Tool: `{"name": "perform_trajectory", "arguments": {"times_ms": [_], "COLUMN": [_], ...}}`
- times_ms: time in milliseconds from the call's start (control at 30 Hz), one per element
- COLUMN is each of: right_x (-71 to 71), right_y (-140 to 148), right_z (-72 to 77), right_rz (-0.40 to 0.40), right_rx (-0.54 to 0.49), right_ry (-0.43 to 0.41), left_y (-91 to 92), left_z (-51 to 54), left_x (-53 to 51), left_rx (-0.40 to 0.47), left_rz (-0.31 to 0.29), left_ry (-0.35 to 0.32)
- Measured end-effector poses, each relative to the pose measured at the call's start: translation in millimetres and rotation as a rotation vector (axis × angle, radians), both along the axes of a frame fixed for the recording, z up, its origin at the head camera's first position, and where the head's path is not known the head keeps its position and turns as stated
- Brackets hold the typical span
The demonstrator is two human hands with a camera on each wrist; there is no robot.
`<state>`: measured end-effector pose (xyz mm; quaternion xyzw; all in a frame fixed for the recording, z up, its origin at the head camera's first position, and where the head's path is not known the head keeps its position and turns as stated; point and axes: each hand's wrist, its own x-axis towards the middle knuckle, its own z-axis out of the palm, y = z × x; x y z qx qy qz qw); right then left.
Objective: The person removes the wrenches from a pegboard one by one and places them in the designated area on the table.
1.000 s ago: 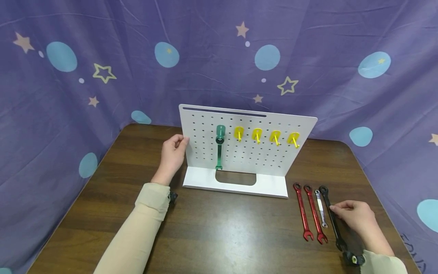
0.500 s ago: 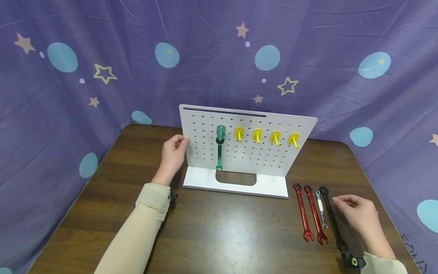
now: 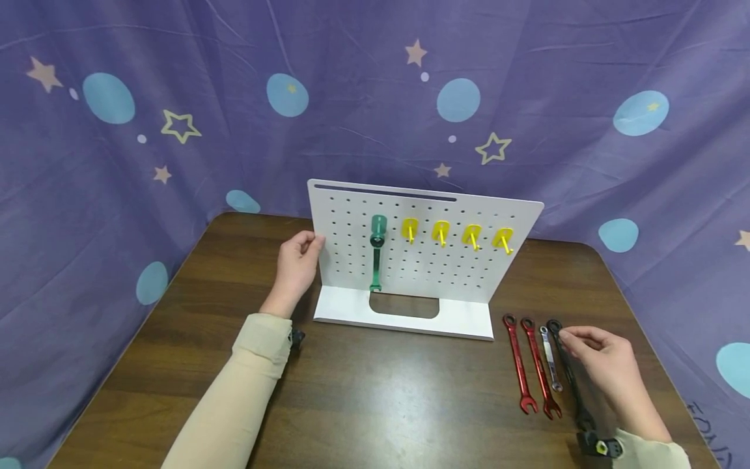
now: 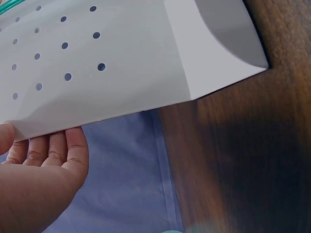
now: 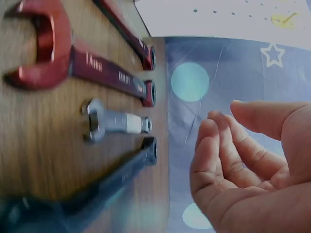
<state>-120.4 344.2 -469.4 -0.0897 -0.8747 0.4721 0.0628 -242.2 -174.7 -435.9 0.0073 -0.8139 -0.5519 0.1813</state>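
Note:
My left hand pinches the left edge of a white pegboard, thumb in front and fingers behind, as the left wrist view shows. A green wrench hangs from a green hook on the board. At the right, my right hand is over the upper part of a black wrench. In the right wrist view its thumb and fingers stand apart with nothing between them. Left of the black wrench lie a small silver wrench and two red wrenches, an inner one and an outer one.
Several yellow hooks line the board to the right of the green one. The board's base stands on a brown wooden table. A purple curtain with stars and spots hangs behind and at the sides.
The right hand moved away to the right from the black wrench, then back left and up over its ring end. The left hand and the board stay in place.

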Motion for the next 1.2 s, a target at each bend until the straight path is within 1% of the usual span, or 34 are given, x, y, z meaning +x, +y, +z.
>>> {"name": "perform_trajectory", "arguments": {"times_ms": [133, 233, 333, 567, 800, 1000, 1200], "right_x": [-1.5, -2.9, -3.6, -4.5, -7.5, -9.0, -10.5], "right_y": [-11, -19, -26, -37, -47, -54, -63], "right_z": [1.0, 2.2, 3.8, 6.9, 6.9, 7.4, 7.4], "right_rz": [-0.011, 0.008, 0.032, 0.086, 0.134, 0.156, 0.191], "right_rx": [-0.020, -0.019, -0.023, 0.002, 0.016, 0.025, 0.015], "right_ry": [0.044, 0.061, 0.060, 0.017, 0.064, 0.077, 0.084], "left_y": [-0.2, -0.3, -0.1, -0.2, -0.7, -1.7, -1.3], "left_z": [-0.2, 0.2, 0.3, -0.8, -1.9, -1.1, -3.3], "left_x": [0.0, -0.1, -0.5, -1.7, -1.1, -1.0, -1.5], "left_rx": [0.000, -0.004, -0.009, -0.003, -0.001, 0.001, -0.007], "left_rz": [0.000, 0.003, 0.004, 0.000, 0.004, -0.009, -0.001], "left_ry": [0.006, 0.010, 0.012, -0.006, 0.005, 0.009, 0.011]}}
